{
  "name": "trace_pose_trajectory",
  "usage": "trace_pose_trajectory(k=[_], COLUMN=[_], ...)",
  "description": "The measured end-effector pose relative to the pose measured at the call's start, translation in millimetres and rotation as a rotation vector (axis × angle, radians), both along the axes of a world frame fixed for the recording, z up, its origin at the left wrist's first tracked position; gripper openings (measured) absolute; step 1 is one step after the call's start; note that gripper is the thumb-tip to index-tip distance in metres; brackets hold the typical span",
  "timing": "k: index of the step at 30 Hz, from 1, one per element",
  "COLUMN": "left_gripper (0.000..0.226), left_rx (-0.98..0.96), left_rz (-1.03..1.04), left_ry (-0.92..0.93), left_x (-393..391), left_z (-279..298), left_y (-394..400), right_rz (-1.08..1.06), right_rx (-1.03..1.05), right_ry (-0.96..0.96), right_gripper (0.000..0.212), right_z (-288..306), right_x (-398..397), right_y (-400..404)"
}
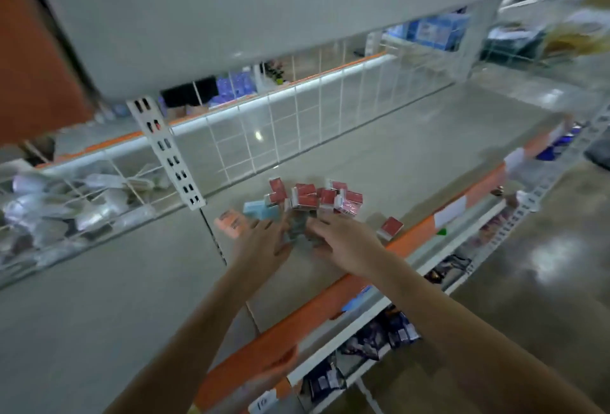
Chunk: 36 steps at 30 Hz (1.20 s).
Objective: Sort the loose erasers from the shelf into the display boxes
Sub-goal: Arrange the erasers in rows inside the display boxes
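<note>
Between my left hand [264,242] and right hand [343,245]: blurred grey erasers [298,232], grip unclear; red erasers [313,197] just beyond fingertips.

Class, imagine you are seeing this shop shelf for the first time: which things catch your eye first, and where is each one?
A heap of red-sleeved erasers sits mid-shelf, with one stray red eraser alone near the orange shelf edge. Both hands, left hand and right hand, reach in just in front of the heap. A blue box and an orange box lie left of it.
</note>
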State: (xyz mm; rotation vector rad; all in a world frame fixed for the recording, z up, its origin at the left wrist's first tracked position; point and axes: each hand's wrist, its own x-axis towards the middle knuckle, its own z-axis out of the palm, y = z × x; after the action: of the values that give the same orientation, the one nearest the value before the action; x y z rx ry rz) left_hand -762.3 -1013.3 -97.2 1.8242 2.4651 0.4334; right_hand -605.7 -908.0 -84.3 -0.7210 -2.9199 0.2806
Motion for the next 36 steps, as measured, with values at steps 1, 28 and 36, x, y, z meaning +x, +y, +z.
trace_pose_trajectory(k=[1, 28, 36], left_gripper=[0.034, 0.023, 0.031], left_rx=[0.001, 0.501, 0.537], left_rz=[0.013, 0.679, 0.824], left_ry=[-0.026, -0.745, -0.657], left_x=[0.9, -25.5, -65.5], left_z=[0.0, 41.8, 50.0], left_y=[-1.2, -314.8, -522.6], right_rz=[0.027, 0.421, 0.545], right_rx=[-0.002, -1.142, -1.160], right_ry=[0.023, 0.363, 0.316], right_gripper=[0.044, 0.035, 0.035], right_z=[1.9, 33.8, 44.6], right_x=[-0.4, -106.5, -168.2], right_y=[1.2, -226.5, -416.1])
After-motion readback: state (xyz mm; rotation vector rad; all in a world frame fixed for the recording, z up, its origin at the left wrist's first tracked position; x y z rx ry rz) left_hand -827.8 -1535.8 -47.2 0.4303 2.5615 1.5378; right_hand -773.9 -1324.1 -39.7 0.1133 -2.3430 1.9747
